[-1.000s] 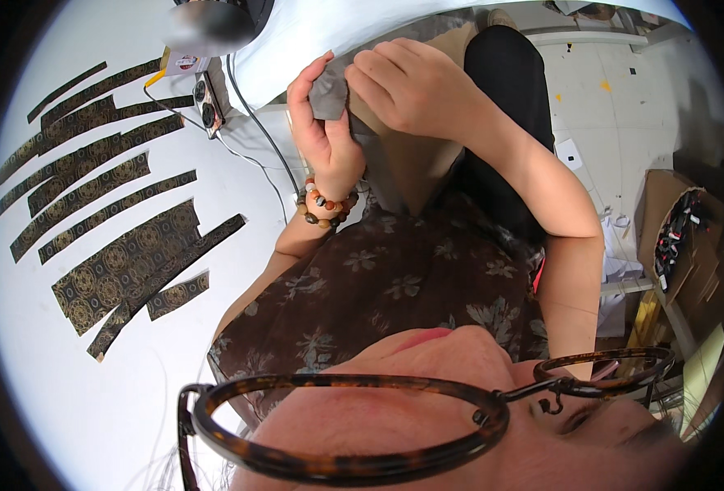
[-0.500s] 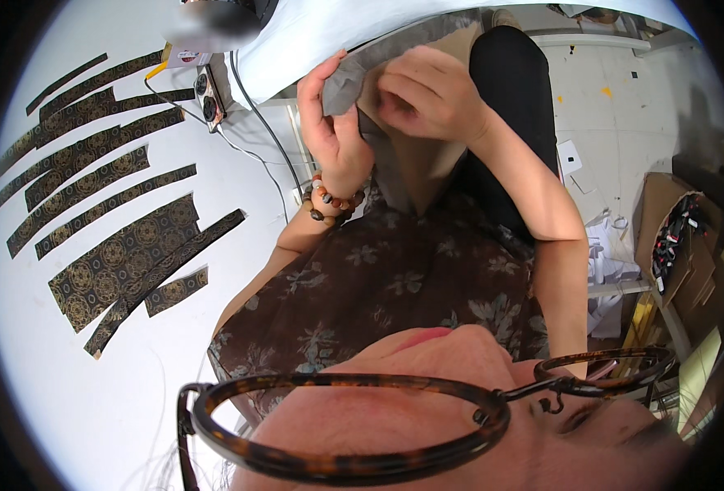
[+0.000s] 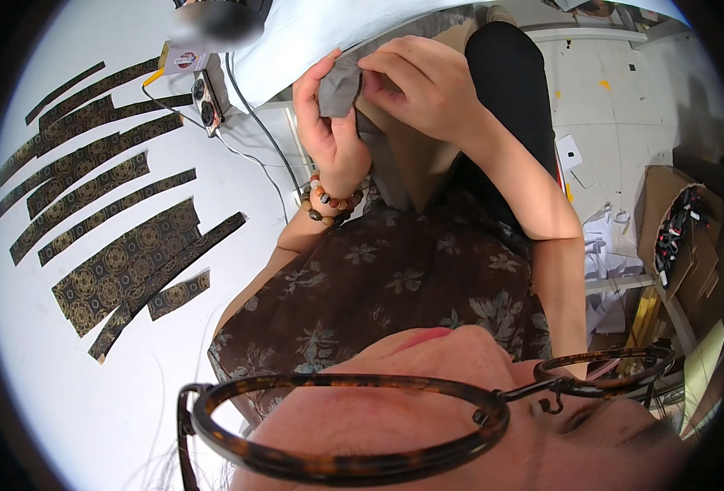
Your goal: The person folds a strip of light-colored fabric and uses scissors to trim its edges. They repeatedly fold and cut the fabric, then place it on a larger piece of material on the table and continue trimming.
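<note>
Small grey fabric piece (image 3: 341,86) upright between both hands: left hand (image 3: 329,135) fingers pinch its lower edge, right hand (image 3: 415,90) fingers pinch its top right edge.

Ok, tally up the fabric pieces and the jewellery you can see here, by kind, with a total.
patterned fabric strips on the white table: about 9
grey fabric piece, pinched by left hand and right hand: 1
beaded bracelet: 1
Total: about 11
</note>
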A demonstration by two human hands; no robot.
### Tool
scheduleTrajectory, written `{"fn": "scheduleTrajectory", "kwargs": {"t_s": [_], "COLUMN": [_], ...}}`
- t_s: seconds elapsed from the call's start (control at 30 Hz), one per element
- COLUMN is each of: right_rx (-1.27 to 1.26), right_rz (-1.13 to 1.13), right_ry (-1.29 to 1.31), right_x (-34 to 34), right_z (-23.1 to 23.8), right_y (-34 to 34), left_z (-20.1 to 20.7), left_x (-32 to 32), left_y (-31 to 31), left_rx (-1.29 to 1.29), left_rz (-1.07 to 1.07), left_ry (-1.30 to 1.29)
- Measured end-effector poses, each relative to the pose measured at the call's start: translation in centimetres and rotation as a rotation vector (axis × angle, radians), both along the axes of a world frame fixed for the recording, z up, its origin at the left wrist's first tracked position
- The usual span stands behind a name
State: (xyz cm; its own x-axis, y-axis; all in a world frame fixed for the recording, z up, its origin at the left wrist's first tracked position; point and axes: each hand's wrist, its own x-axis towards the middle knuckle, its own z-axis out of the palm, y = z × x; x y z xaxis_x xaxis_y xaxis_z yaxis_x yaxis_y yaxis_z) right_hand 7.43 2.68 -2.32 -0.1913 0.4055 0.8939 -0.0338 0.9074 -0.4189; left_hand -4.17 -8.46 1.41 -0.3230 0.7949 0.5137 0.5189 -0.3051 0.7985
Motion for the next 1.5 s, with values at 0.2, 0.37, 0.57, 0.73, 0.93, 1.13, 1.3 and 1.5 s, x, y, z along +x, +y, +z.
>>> {"fn": "scheduleTrajectory", "kwargs": {"t_s": [0.2,0.37,0.57,0.73,0.93,1.13,1.3,1.5], "right_rx": [0.129,0.113,-0.108,-0.197,0.079,-0.273,-1.576,-1.964], "right_rz": [-0.088,-0.095,-0.080,-0.063,-0.155,-0.049,0.868,0.781], "right_ry": [-0.097,-0.060,-0.060,0.060,-0.040,0.011,0.318,0.322], "right_x": [1.1,1.6,2.4,1.4,1.2,2.7,3.4,2.4], "right_z": [0.3,0.3,-2.4,-0.9,-0.6,-0.7,1.4,4.7], "right_y": [-0.6,-0.9,-3.3,-3.0,-1.3,-3.4,-3.7,-3.0], "left_z": [-0.1,-0.3,-0.1,0.2,0.0,0.6,0.2,-0.9], "left_x": [0.5,0.7,0.7,1.0,0.7,1.0,-0.2,-1.2], "left_y": [-0.2,-0.2,-0.1,0.2,-0.1,0.1,0.9,4.5], "left_rx": [0.013,0.037,0.003,-0.007,-0.008,0.014,-0.037,-0.110], "left_rz": [-0.003,-0.040,0.020,-0.011,-0.044,-0.116,-0.184,-0.413], "left_ry": [-0.010,0.020,-0.005,-0.033,-0.024,-0.010,-0.233,-0.475]}}
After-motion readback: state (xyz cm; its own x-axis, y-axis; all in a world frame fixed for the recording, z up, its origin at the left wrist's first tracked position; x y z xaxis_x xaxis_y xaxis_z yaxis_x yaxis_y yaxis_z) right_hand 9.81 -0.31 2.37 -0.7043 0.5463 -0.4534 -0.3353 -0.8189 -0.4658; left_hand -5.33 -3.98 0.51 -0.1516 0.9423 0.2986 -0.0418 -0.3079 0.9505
